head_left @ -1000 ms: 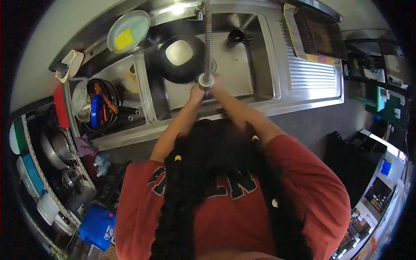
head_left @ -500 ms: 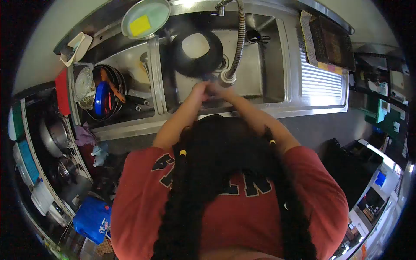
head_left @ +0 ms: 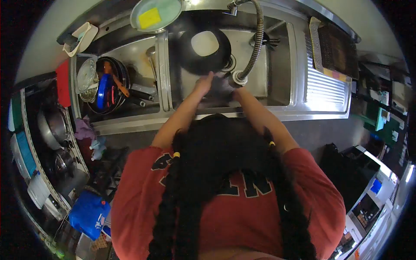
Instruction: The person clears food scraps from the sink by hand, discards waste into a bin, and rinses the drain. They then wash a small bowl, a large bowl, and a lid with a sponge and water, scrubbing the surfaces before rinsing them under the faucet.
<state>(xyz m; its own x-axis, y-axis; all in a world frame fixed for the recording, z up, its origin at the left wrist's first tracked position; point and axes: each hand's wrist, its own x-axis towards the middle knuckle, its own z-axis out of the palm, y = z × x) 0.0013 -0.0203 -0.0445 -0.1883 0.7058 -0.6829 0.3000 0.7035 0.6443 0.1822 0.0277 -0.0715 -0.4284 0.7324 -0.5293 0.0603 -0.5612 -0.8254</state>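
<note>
In the sink basin [head_left: 173, 93], under the spray faucet head [head_left: 239, 78], a dark, blurred dish-like item [head_left: 220, 90] lies between my hands. My left hand [head_left: 204, 82] grips its left edge, thumb uppermost. At its right side is my right hand [head_left: 238, 92], closed on the edge with its fingers mostly hidden. Just beyond them sits a large black pan [head_left: 186, 54] with a white square dish [head_left: 205, 43] in it. The dark item's exact kind cannot be made out.
The left basin holds stacked pans, a blue bowl [head_left: 104, 91] and a ladle [head_left: 151, 53]. A bowl with a yellow sponge [head_left: 150, 17] rests on the back ledge. Dark utensils [head_left: 271, 42] stand at right; a dark tray [head_left: 338, 50] leans over the ribbed drainboard [head_left: 327, 86].
My hands were close together under the faucet; now they are farther apart, with the dark item showing between them. The camera view has shifted slightly.
</note>
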